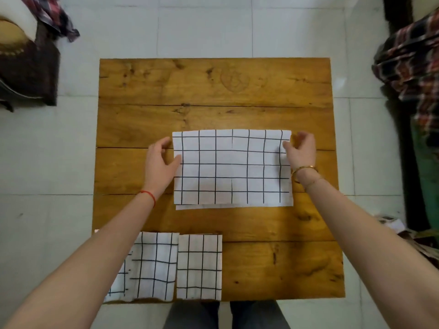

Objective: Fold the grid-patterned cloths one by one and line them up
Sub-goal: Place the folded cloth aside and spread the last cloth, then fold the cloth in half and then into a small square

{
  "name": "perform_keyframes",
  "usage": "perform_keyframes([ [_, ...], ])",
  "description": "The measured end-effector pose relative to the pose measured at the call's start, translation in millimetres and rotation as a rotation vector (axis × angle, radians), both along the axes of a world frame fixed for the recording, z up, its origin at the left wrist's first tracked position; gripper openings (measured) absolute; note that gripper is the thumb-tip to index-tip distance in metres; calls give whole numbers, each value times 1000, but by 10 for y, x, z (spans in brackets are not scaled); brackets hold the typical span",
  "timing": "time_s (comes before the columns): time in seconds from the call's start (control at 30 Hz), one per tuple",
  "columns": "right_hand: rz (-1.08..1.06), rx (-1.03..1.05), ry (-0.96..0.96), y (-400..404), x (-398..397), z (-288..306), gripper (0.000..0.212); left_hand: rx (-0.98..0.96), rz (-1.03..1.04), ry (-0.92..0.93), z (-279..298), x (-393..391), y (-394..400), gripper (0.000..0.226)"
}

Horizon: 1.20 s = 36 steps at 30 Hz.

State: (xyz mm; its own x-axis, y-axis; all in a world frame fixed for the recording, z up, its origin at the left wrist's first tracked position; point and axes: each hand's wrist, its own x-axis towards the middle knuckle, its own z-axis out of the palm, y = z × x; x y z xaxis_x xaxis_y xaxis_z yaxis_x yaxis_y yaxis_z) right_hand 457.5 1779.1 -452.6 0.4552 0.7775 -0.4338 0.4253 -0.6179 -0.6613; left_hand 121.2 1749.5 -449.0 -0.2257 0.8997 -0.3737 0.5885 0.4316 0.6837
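A white cloth with a black grid (232, 168) lies folded in half in the middle of the wooden table (213, 86), its lower layer peeking out at the near edge. My left hand (161, 162) pinches its left edge, thumb on top. My right hand (300, 150) pinches its far right corner. Three folded grid cloths lie in a row at the near left edge: one (117, 283) mostly hidden under my left forearm, a second (154, 267) beside it, a third (199, 267) to its right.
The table stands on a pale tiled floor (204, 27). Dark plaid fabric (408, 62) hangs at the right, a brown cushioned seat (26, 67) with plaid cloth sits at the far left. My legs show below the near table edge.
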Motion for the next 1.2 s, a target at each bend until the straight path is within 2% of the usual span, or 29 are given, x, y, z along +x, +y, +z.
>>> perform_keyframes([
  [0.07, 246, 52, -209, 3, -75, -63, 52, 62, -127, 134, -70, 33, 10, 61],
  [0.13, 500, 125, -311, 16, -201, -106, 51, 75, -237, 225, -110, 73, 59, 68],
  [0.27, 847, 107, -375, 88, -502, -160, 57, -5, -476, 426, -179, 150, 229, 73],
  [0.4, 1028, 28, -442, 136, -738, -206, 59, -87, -598, 535, -221, 177, 324, 68],
  [0.57, 1154, -30, -530, 71, -686, -286, 61, -142, -691, 571, -295, 188, 148, 66],
  [0.73, 1165, 15, -577, 59, -667, -258, 61, -102, -704, 599, -327, 179, 34, 66],
  [0.97, 1295, 83, -559, 50, -1330, -234, 59, -60, -704, 636, -345, 175, 13, 69],
  [1.2, 1333, 61, -647, -12, -1766, -351, 57, -78, -679, 727, -428, 190, -38, 78],
])
